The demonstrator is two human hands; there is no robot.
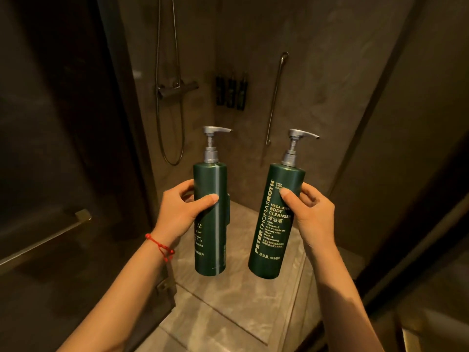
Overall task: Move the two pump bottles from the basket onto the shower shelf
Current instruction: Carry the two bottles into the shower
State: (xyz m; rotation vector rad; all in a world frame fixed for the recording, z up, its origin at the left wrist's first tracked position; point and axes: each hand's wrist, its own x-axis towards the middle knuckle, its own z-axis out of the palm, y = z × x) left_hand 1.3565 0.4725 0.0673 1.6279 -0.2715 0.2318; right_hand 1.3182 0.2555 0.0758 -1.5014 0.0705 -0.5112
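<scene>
The left hand (181, 212) is wrapped around the middle of one green pump bottle (209, 219), thumb across the front, and the right hand (311, 212) is closed the same way on the other bottle (275, 222), the one whose label reads body cleanser. Both bottles hang in the air at the shower doorway, near the camera, the left upright and the right tipped a little to the right, pump spouts pointing right. No basket is in view.

On the far wall, between the shower mixer (175, 88) and the grab bar (275, 97), three dark bottles (231, 91) sit in a row; that is probably the shelf, though it is too dim to tell.

To carry well, keep each grip on the body rather than the pump, step in over the wet-looking floor (228, 301) carefully, and set one bottle down at a time, base first, beside the ones already there.
</scene>
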